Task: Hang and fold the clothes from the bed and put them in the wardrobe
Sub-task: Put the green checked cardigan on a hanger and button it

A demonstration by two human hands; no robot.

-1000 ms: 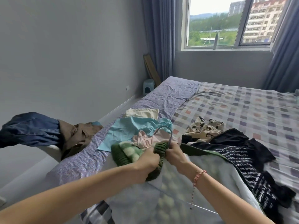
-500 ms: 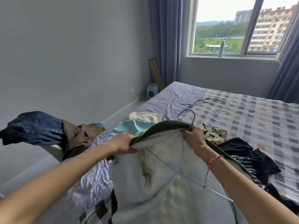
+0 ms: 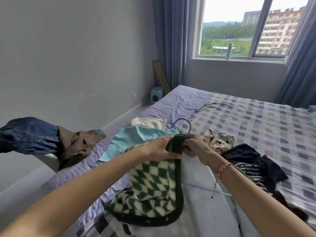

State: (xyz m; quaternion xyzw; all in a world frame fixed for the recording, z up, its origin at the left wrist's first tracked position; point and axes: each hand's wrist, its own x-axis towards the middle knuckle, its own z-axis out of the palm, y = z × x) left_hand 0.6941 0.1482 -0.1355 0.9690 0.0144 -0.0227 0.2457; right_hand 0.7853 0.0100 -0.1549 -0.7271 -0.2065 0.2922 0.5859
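Gripping the dark green ribbed collar (image 3: 176,145) of a green-and-cream checked fleece garment (image 3: 153,183), the left hand (image 3: 159,148) has its fingers curled over the collar's left side. The right hand (image 3: 195,147) is closed on the collar's right side, with its fingers bent round the fabric at the foot of a blue-grey wire hanger hook (image 3: 184,123). The hook rises from the neck opening between the two hands. Whether the right fingers also pinch the wire cannot be told.

The checked garment lies spread on the bed with the patchwork-check cover (image 3: 256,120). Its checked outside is draped below the left hand. Its pale plain lining (image 3: 201,183) is turned up below the right wrist, which wears a pink braided string bracelet (image 3: 224,166).

Just beyond the garment's collar lies a light blue cloth (image 3: 136,139), and beyond that a folded cream cloth (image 3: 148,122). Against the garment's right edge sits a black T-shirt with white lettering (image 3: 248,161), and near the collar's right side a crumpled beige garment with dark markings (image 3: 217,141). Well to the garment's left, off the bed, a dark blue denim piece (image 3: 29,134) and a brown garment (image 3: 80,142) hang over a white chair (image 3: 49,159).
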